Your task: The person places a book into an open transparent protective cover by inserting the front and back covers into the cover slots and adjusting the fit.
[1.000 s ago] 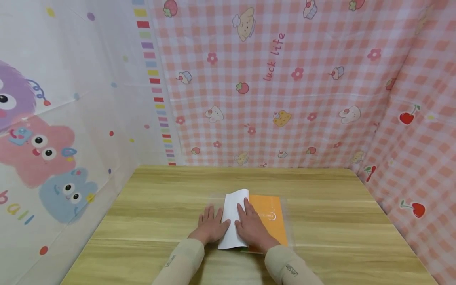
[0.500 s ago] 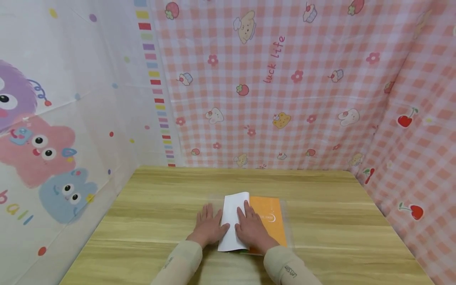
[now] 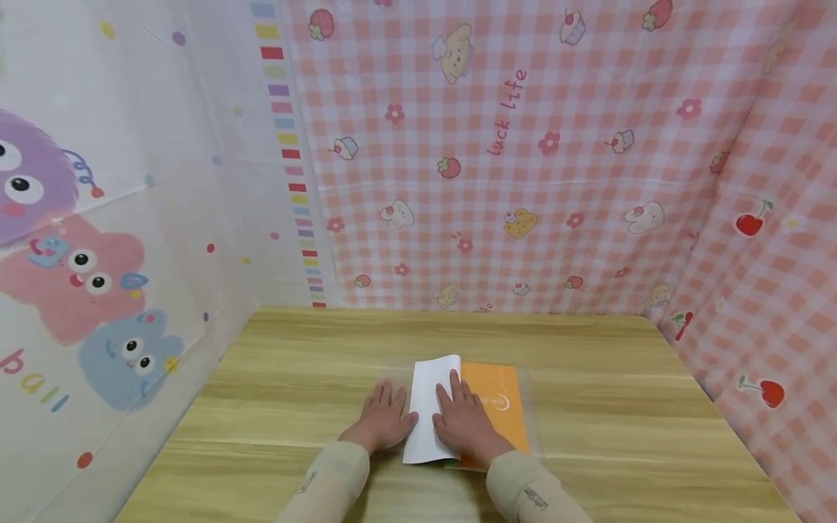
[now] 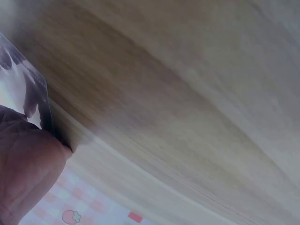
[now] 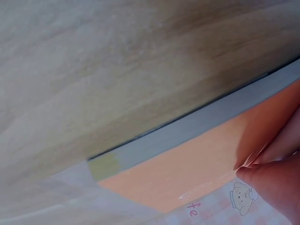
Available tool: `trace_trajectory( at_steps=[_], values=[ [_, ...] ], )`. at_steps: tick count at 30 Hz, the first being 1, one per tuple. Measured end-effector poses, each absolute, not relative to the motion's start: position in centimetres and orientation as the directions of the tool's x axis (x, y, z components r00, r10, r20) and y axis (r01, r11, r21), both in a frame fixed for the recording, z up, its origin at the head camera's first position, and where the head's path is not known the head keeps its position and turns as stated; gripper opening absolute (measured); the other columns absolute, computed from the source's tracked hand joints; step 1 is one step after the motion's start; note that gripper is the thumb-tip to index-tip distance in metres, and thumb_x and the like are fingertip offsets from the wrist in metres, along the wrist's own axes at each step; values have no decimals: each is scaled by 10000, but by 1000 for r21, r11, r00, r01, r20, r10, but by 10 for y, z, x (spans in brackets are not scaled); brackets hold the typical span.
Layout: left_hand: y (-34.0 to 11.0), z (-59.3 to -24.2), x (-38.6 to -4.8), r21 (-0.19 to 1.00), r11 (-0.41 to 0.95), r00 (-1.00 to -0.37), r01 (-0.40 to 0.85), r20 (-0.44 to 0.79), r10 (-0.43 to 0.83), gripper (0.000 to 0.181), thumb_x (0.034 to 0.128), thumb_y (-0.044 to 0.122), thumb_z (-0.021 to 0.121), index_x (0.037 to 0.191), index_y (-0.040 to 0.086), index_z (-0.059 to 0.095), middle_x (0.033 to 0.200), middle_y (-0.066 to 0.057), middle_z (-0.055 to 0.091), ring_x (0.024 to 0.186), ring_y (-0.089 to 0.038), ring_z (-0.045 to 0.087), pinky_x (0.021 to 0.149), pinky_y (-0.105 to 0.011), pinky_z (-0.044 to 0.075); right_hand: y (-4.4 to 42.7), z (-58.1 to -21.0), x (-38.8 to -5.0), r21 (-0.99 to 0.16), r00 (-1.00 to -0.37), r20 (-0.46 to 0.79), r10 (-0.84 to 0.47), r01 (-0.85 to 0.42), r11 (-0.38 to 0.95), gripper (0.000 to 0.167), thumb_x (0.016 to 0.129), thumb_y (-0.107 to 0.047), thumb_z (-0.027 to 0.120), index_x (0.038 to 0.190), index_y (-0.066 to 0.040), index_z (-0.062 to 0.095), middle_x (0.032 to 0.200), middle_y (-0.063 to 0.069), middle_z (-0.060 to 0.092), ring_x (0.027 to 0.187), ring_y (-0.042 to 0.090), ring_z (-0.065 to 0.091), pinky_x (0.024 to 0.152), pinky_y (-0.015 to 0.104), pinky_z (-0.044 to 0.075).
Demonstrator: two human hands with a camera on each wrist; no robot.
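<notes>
A booklet with an orange cover (image 3: pixel 506 414) lies on the table, with a white page (image 3: pixel 425 396) folded over its left part. Clear plastic film (image 3: pixel 535 428) shows past the orange cover's right edge, and more of it (image 4: pixel 35 89) appears beside the left hand in the left wrist view. My right hand (image 3: pixel 466 421) rests flat on the white page near its right edge, fingers spread. My left hand (image 3: pixel 382 420) lies palm down at the page's left edge, thumb tip against that edge. In the right wrist view, part of the right hand (image 5: pixel 276 185) shows over the orange cover.
The wood-grain table (image 3: pixel 261 407) extends around the booklet. A pink checked cloth (image 3: pixel 497 181) hangs behind it and along the right side. A white cloth (image 3: pixel 163 218) with cartoon figures hangs on the left.
My left hand has slid slightly to the left, so its thumb lies less over the white page. The right hand stays in place on the page. The head view has shifted a little.
</notes>
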State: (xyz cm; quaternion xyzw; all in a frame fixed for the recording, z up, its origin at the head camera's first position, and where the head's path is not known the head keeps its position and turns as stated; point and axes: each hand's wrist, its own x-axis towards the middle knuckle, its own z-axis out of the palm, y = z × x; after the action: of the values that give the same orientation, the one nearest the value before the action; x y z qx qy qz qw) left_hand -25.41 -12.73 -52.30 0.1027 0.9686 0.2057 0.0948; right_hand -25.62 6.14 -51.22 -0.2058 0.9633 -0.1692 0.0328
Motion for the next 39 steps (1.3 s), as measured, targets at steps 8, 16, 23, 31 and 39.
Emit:
trace_trajectory(
  at_steps=[8, 16, 23, 31, 39],
  values=[
    [-128, -542, -261, 415, 894, -963, 171, -123, 242, 678, 1033, 427, 397, 1520, -37, 313, 1579, -331, 142, 1479, -442, 84, 1164, -582, 122, 57, -516, -256, -315, -916, 31, -400, -389, 866, 547, 999, -268, 492, 1462, 18, 445, 1590, 283, 184, 1424, 506, 222, 1098, 638, 260],
    [-126, -532, -256, 429, 889, -961, 157, -142, 238, 682, 1036, 456, 378, 1527, -14, 319, 1585, -327, 120, 1481, -442, 59, 1165, -589, 96, 55, -514, -257, -286, -916, 22, -400, -389, 876, 542, 1000, -271, 505, 1459, 12, 453, 1588, 278, 197, 1421, 504, 230, 1097, 634, 268],
    [-125, -515, -247, 450, 880, -956, 151, -160, 246, 643, 1029, 380, 441, 1521, -18, 331, 1577, -341, 126, 1476, -453, 73, 1167, -581, 99, 51, -527, -262, -249, -910, 47, -412, -410, 877, 557, 997, -309, 494, 1467, -11, 458, 1597, 254, 198, 1424, 507, 216, 1093, 640, 266],
    [-125, -536, -257, 406, 901, -961, 156, -148, 234, 660, 1023, 427, 439, 1544, 39, 320, 1596, -311, 103, 1487, -423, 53, 1174, -563, 98, 57, -521, -256, -355, -878, 109, -467, -473, 806, 544, 1019, -262, 475, 1466, 44, 424, 1587, 285, 197, 1416, 533, 204, 1081, 667, 258],
    [-130, -542, -262, 428, 891, -958, 148, -163, 237, 666, 1028, 440, 396, 1554, 45, 296, 1608, -294, 64, 1489, -418, 19, 1174, -567, 74, 73, -518, -252, -458, -840, 152, -521, -527, 716, 571, 1043, -244, 449, 1502, 73, 328, 1589, 293, 178, 1432, 433, 273, 1104, 634, 254]
  ],
)
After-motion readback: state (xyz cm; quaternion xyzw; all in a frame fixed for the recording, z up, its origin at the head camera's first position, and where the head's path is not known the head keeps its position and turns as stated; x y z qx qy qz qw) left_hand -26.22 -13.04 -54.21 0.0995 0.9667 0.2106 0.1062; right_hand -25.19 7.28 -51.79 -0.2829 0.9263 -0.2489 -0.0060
